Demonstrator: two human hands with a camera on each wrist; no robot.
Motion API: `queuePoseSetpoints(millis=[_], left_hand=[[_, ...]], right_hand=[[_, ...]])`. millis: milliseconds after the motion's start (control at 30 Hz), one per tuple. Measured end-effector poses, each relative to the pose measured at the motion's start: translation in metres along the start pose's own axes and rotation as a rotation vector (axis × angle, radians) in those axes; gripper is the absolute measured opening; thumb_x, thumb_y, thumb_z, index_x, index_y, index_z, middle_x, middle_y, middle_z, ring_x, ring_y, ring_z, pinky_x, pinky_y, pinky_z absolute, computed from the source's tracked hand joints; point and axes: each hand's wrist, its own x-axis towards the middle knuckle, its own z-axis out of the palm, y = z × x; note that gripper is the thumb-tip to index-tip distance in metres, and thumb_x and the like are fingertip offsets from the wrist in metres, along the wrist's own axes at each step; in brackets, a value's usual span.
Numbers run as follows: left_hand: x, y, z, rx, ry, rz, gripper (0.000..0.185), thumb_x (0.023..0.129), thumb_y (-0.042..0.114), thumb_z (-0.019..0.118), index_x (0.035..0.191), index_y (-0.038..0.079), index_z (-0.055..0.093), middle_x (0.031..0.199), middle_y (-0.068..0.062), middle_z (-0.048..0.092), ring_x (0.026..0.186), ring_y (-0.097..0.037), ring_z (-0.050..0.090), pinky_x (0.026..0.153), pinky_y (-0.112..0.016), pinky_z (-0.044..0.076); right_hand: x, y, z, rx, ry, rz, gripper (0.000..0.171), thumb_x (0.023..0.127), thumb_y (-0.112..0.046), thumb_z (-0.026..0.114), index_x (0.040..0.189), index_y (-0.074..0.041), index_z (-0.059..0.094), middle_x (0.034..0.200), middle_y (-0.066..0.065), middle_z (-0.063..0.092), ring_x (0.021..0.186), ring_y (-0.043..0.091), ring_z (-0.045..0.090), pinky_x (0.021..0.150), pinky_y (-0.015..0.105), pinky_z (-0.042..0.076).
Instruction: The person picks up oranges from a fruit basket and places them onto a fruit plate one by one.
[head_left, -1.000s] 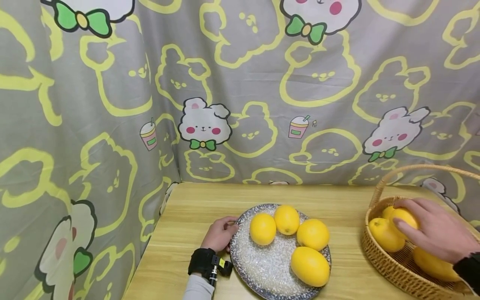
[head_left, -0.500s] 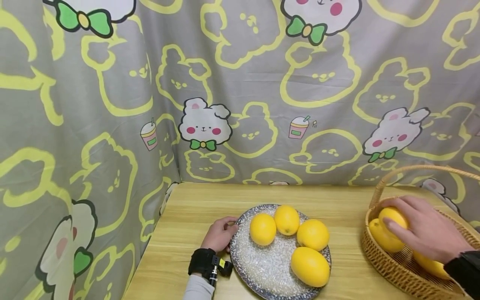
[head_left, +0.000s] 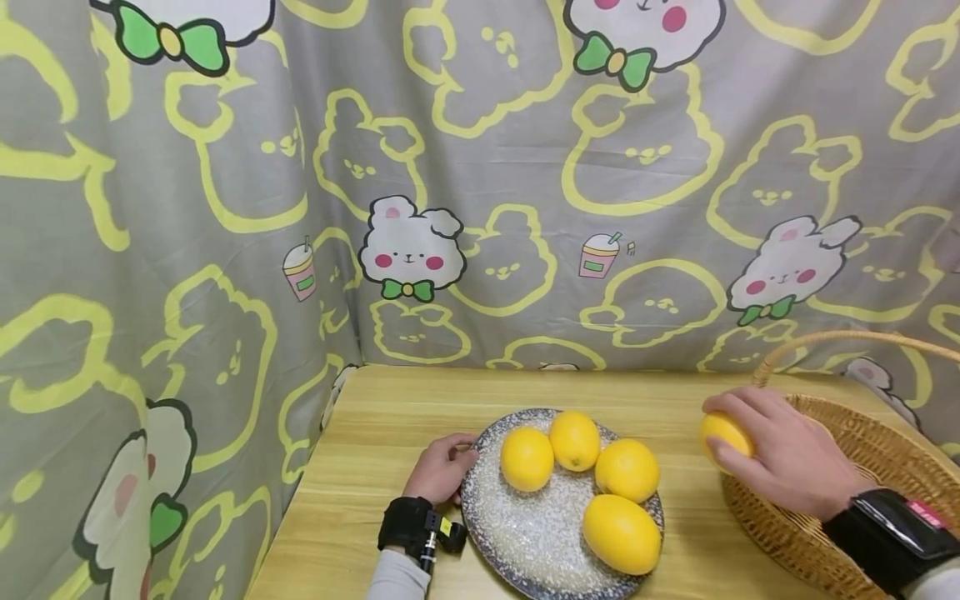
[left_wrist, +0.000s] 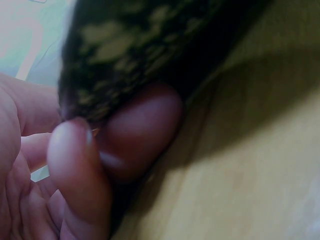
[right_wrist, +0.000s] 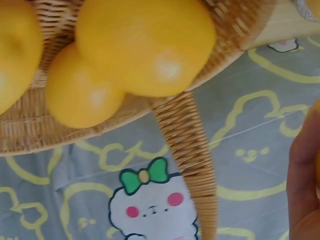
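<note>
A speckled dark-rimmed plate (head_left: 525, 533) sits on the wooden table and carries several yellow lemons (head_left: 527, 457). My left hand (head_left: 438, 468) pinches the plate's left rim; in the left wrist view the thumb and a finger (left_wrist: 80, 165) clamp the dark edge (left_wrist: 150, 45). My right hand (head_left: 780, 454) grips one lemon (head_left: 722, 435) just above the left rim of the wicker basket (head_left: 862, 450). In the right wrist view more lemons (right_wrist: 145, 45) lie in the basket (right_wrist: 185, 125).
A wooden table (head_left: 375, 467) ends at its left edge near the hanging cartoon-print curtain (head_left: 225, 208), which also covers the back. The basket's arched handle (head_left: 847, 337) stands over the right side. Bare tabletop lies between plate and basket.
My right hand has lifted a lemon out of the basket and carried it left, over the basket's rim. The left hand and the plate have stayed put.
</note>
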Motion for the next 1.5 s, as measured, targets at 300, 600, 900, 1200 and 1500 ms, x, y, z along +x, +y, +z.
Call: queuePoseSetpoints(millis=[300, 600, 900, 1200, 1500], left_hand=[[0.000, -0.002, 0.000, 0.002, -0.001, 0.008, 0.036, 0.104, 0.025, 0.061, 0.137, 0.013, 0.066, 0.088, -0.006, 0.067, 0.042, -0.010, 0.049, 0.041, -0.026, 0.051], [0.003, -0.005, 0.000, 0.012, 0.003, 0.006, 0.035, 0.104, 0.025, 0.061, 0.137, 0.013, 0.066, 0.086, -0.005, 0.066, 0.042, -0.010, 0.049, 0.041, -0.026, 0.051], [0.002, -0.001, -0.001, 0.003, -0.005, 0.002, 0.036, 0.104, 0.024, 0.061, 0.137, 0.012, 0.065, 0.089, -0.006, 0.067, 0.043, -0.010, 0.049, 0.042, -0.026, 0.052], [0.001, -0.002, -0.002, -0.010, -0.005, -0.007, 0.036, 0.104, 0.024, 0.061, 0.137, 0.012, 0.065, 0.089, -0.006, 0.067, 0.043, -0.010, 0.049, 0.042, -0.025, 0.051], [0.001, 0.001, -0.001, -0.019, -0.014, -0.015, 0.037, 0.104, 0.024, 0.060, 0.139, 0.012, 0.064, 0.097, -0.009, 0.070, 0.045, -0.010, 0.049, 0.043, -0.025, 0.052]], right_hand=[[0.011, -0.031, 0.018, 0.009, 0.021, -0.075, 0.036, 0.086, -0.027, 0.079, 0.119, -0.021, 0.066, 0.120, 0.001, 0.066, 0.110, 0.022, 0.061, 0.077, 0.047, 0.059], [0.016, -0.049, 0.024, 0.012, 0.061, -0.156, 0.033, 0.083, -0.027, 0.081, 0.113, -0.025, 0.068, 0.113, -0.007, 0.065, 0.100, 0.014, 0.060, 0.072, 0.034, 0.056], [0.017, -0.052, 0.026, 0.017, 0.053, -0.177, 0.033, 0.082, -0.027, 0.081, 0.113, -0.026, 0.068, 0.113, -0.009, 0.063, 0.100, 0.010, 0.058, 0.072, 0.031, 0.055], [0.029, -0.077, 0.034, 0.048, 0.045, -0.249, 0.036, 0.083, -0.028, 0.078, 0.118, -0.029, 0.067, 0.115, -0.011, 0.063, 0.102, 0.010, 0.059, 0.075, 0.033, 0.056], [0.034, -0.084, 0.042, 0.076, 0.034, -0.298, 0.037, 0.082, -0.028, 0.077, 0.118, -0.027, 0.067, 0.115, -0.009, 0.063, 0.101, 0.008, 0.056, 0.066, 0.023, 0.051]])
